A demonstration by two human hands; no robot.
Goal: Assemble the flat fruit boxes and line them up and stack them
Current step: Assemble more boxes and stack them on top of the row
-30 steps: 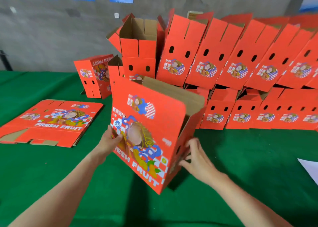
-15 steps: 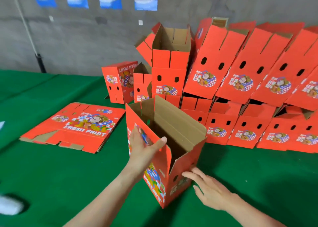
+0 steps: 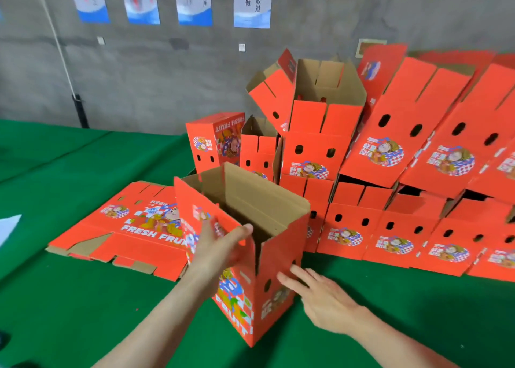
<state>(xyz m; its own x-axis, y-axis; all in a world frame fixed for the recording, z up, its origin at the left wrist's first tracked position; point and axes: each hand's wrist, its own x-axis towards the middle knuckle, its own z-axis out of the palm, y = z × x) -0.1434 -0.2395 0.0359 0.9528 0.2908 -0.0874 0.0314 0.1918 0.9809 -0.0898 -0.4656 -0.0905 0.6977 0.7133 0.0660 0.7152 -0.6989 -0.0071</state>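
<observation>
An opened red fruit box (image 3: 280,249) stands upright on the green table (image 3: 83,317) in front of me, open at the top with its brown inside showing. My left hand (image 3: 220,246) grips the near wall at the top rim, with the thumb hooked over the edge. Against the box's right side face, below the round holes, my right hand (image 3: 320,292) lies with straight fingers. A stack of flat red boxes (image 3: 131,229) lies to the left of it.
Assembled red boxes (image 3: 348,229) stand in a row behind and to the right. More assembled boxes (image 3: 390,144) lean stacked on top of them. Another upright box (image 3: 214,142) stands behind. White paper (image 3: 8,225) lies at the left edge. A grey wall with posters rises behind.
The box went from tilted in both hands to upright on the table. My left hand moved from its front face up to the top rim. My right hand stayed at the box's right side.
</observation>
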